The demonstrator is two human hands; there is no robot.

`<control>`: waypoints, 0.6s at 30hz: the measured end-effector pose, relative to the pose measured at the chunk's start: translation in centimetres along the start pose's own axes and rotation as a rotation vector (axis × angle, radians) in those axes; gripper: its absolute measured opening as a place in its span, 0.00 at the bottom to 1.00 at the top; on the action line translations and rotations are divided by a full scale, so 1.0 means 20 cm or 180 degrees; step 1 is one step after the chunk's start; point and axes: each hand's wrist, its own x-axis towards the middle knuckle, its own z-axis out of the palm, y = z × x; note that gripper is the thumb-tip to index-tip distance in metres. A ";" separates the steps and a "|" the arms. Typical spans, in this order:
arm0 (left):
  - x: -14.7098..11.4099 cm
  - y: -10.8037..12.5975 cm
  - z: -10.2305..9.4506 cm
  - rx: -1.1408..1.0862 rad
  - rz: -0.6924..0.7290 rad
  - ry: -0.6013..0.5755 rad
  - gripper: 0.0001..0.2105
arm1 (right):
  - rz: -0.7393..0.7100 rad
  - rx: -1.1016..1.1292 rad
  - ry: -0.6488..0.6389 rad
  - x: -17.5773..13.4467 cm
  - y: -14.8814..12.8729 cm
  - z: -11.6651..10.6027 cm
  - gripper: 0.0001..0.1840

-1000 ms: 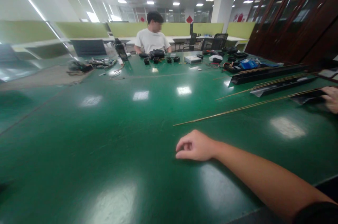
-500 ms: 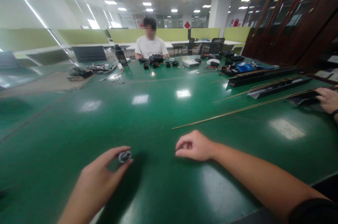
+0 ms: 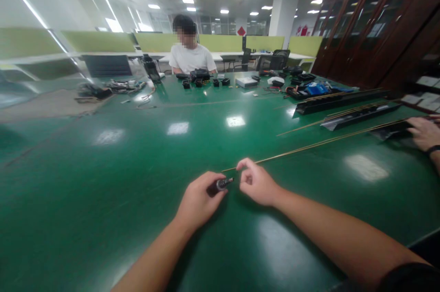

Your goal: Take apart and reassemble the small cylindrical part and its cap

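Head view: we see two hands meet over a green bench [image 3: 103, 200].
Our left hand [image 3: 197, 200] has its fingers closed around a small dark tool [image 3: 219, 185]. Just beside it, our right hand [image 3: 257, 184] pinches its fingers at the tool's tip, touching the near end of a thin gold rod [image 3: 309, 146]. Far right, another person's hand [image 3: 424, 132] rests on a black strip.

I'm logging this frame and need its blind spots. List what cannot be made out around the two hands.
- Head view: the small dark tool in the left hand is mostly covered by the fingers; its type is unclear.
- Head view: whether the right hand pinches the thin rod is hidden by curled fingers.
- Head view: another person's hand is cut by the right edge.
- Head view: far-end items are too small to identify.
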 end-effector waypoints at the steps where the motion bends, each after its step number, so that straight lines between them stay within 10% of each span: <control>1: -0.01 -0.01 0.00 -0.0019 -0.0037 0.0030 0.12 | -0.0053 -0.0065 -0.0068 -0.01 0.00 0.00 0.21; 18: -0.02 0.02 0.02 -0.1020 -0.0383 -0.0139 0.12 | -0.0148 -0.0363 -0.0289 -0.03 -0.01 0.00 0.23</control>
